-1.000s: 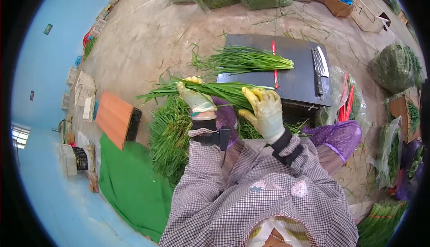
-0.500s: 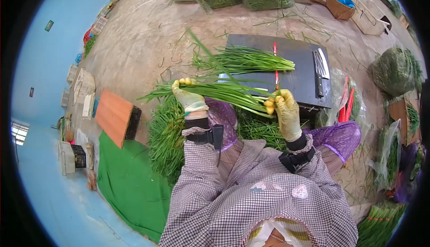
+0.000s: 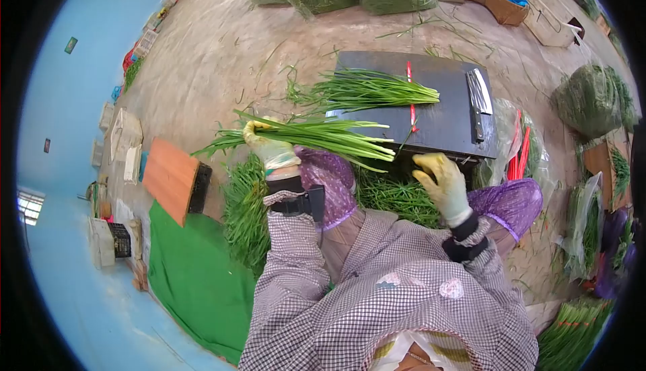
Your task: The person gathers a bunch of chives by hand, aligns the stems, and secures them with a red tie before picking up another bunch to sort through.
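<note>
"Right hand (image 3: 441, 186) has moved off the stem ends; I see its fingers loosely open, nothing visible in them."

"And the held greens (image 3: 323, 135)?"

"Beside the black board's (image 3: 437, 125) near-left corner, lying left-to-right, stems toward those fingers. My left hand (image 3: 269, 147) is nearer, closed around them."

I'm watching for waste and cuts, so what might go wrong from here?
Only the left hand grips the held stalks, so some may slip out. The resting bunch overhangs the black tabletop and might slide off. The knife lies uncovered; a careless reach could cut.
</note>
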A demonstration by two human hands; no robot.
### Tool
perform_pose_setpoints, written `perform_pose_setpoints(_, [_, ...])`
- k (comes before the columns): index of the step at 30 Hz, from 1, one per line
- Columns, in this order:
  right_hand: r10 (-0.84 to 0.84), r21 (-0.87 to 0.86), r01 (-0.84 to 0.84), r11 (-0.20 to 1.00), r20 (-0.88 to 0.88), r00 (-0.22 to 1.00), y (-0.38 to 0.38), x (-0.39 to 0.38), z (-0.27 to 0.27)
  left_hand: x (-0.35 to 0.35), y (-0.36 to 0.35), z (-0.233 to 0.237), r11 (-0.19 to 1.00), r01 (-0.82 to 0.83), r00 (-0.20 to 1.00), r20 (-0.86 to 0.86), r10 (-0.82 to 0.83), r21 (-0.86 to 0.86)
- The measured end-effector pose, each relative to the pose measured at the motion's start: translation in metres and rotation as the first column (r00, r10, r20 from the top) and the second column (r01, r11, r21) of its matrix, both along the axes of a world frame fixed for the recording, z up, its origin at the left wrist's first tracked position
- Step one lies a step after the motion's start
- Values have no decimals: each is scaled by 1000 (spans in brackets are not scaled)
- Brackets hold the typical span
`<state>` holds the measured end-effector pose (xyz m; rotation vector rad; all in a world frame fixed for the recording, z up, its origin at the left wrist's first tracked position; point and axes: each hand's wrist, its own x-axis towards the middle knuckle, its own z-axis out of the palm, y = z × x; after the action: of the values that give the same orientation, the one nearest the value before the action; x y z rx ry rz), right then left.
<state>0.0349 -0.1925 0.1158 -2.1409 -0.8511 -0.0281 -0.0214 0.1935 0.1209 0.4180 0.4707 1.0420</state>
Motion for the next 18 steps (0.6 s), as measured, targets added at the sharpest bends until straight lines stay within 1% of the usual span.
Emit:
perform_pose_setpoints(1, [2, 68, -11, 998, 131, 991, 23, 0, 21, 4, -14, 7, 999, 54, 999, -2, -54, 6])
perform_pose_setpoints(3, [-13, 137, -27, 990, 284, 959, 61, -1, 38, 14, -38, 14, 990, 136, 991, 0, -136, 50])
perform_pose_setpoints(5, [37, 164, -93, 982, 314, 949, 91, 5, 26, 20, -55, 15, 975, 184, 983, 2, -186, 121])
perform_pose_setpoints(6, [21, 172, -94, 981, 386, 922, 100, 11, 9, 20, -57, 16, 970, 212, 976, 28, -217, 116])
perform_pose_setpoints(8, [-11, 376, -46, 925, 150, 989, 100, 10, 14, 18, -55, 21, 977, 189, 980, 43, -194, 98])
perform_pose_setpoints(9, [-5, 464, -6, 886, 22, 1000, 98, 7, 17, 16, -54, 22, 981, 174, 983, 47, -179, 86])
perform_pose_setpoints(10, [186, 622, 92, 778, -367, 911, 92, 3, 20, 12, -50, 20, 974, 200, 972, 99, -211, 111])
perform_pose_setpoints(11, [427, 730, 188, 658, -566, 705, 80, 4, 28, 8, -43, 16, 964, 227, 957, 150, -247, 138])
perform_pose_setpoints(12, [448, 739, 219, 637, -586, 676, 70, 4, 26, 5, -36, 13, 952, 256, 937, 199, -286, 165])
perform_pose_setpoints(13, [467, 747, 250, 615, -601, 648, 59, 3, 23, 2, -29, 11, 954, 253, 932, 226, -285, 158])
perform_pose_setpoints(14, [450, 758, 260, 598, -586, 674, 49, 3, 13, 0, -23, 9, 956, 250, 925, 255, -282, 151])
perform_pose_setpoints(15, [382, 730, 270, 627, -591, 710, 36, 3, 8, -3, -18, 6, 959, 245, 918, 284, -277, 142])
perform_pose_setpoints(16, [332, 685, 271, 677, -612, 718, 18, 4, -3, -4, -18, 13, 971, 208, 928, 291, -233, 116])
perform_pose_setpoints(17, [282, 635, 270, 723, -628, 725, 0, 7, -15, -8, -13, 12, 964, 213, 918, 306, -253, 159])
perform_pose_setpoints(18, [319, 592, 195, 782, -649, 691, -15, 8, -23, -12, -7, 11, 955, 215, 908, 319, -272, 204])
